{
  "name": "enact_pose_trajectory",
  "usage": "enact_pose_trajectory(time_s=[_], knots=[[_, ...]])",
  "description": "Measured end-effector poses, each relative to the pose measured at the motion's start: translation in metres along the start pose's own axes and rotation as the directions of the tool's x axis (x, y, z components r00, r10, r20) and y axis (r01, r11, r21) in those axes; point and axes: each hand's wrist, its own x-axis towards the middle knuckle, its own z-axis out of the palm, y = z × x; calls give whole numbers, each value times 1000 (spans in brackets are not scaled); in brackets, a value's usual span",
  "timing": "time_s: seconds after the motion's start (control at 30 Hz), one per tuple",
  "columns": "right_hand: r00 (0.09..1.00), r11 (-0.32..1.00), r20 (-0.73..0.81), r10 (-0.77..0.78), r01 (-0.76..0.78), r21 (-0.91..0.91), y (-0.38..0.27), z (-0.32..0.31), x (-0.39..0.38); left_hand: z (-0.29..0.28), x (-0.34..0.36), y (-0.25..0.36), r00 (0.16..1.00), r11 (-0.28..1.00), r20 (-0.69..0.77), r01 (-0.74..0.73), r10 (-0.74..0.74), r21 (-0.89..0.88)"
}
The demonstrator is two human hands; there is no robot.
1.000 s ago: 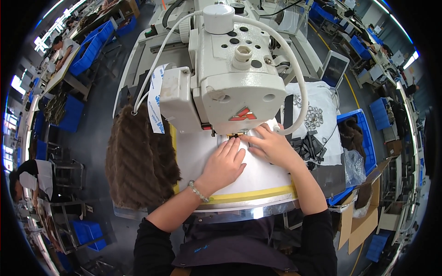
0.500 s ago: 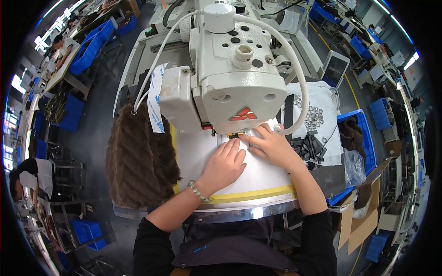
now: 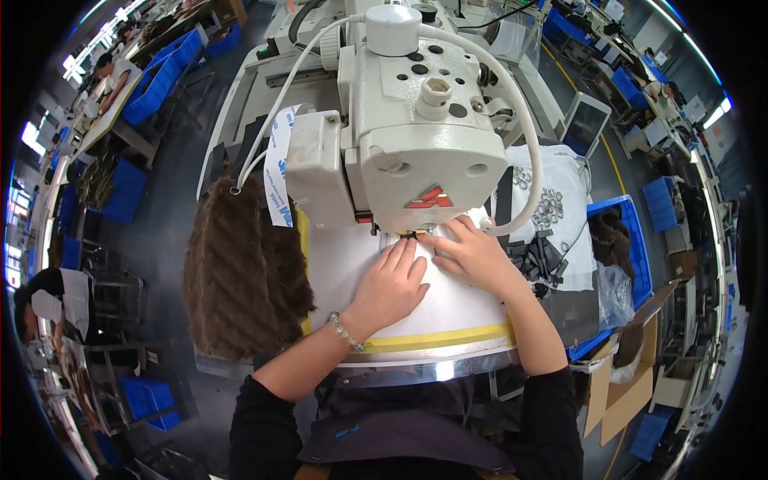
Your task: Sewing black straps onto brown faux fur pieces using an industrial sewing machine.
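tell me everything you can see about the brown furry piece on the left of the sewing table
The brown furry piece is a long strip of shaggy, fur-like fabric with darker streaks running through the pile. It lies flat, lengthwise along the left side of the white work surface, its right edge lying over the yellow tape strip there, its lower end reaching the table's front left corner. Its top end sits by the sewing machine, near a white cable. Neither hand touches it; the left hand rests on the white surface to its right.

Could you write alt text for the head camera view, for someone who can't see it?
Both hands, left hand and right hand, press flat on a white table under a white sewing machine; brown fur lies left.
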Motion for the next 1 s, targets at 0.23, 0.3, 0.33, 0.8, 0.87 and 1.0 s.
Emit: enact_pose_trajectory(time_s=[0.23, 0.3, 0.33, 0.8, 0.87, 1.0], knots=[[1000, 1000, 1, 6, -6, 15, 0, 1, 1, 1, 0, -1, 1000, 1000, 3, 10, -10, -5], [1000, 1000, 4, 4, -4, 25, 0, 1, 1, 1, 0, -2, 1000, 1000, 5, 11, -11, -8], [1000, 1000, 7, 5, -5, 27, 0, 1, 1, 1, 0, -2, 1000, 1000, 5, 12, -12, -6], [1000, 1000, 22, 12, -12, 14, 1, 1, 0, 1, 1, -2, 1000, 1000, 0, 15, -15, -6], [1000, 1000, 16, 5, -5, 6, 0, -1, 0, 1, 0, -2, 1000, 1000, 13, 19, -19, -12], [1000, 1000, 23, -6, 7, -20, -1, -3, 1, 2, 0, -3, 999, 999, 19, 28, -28, -16]])
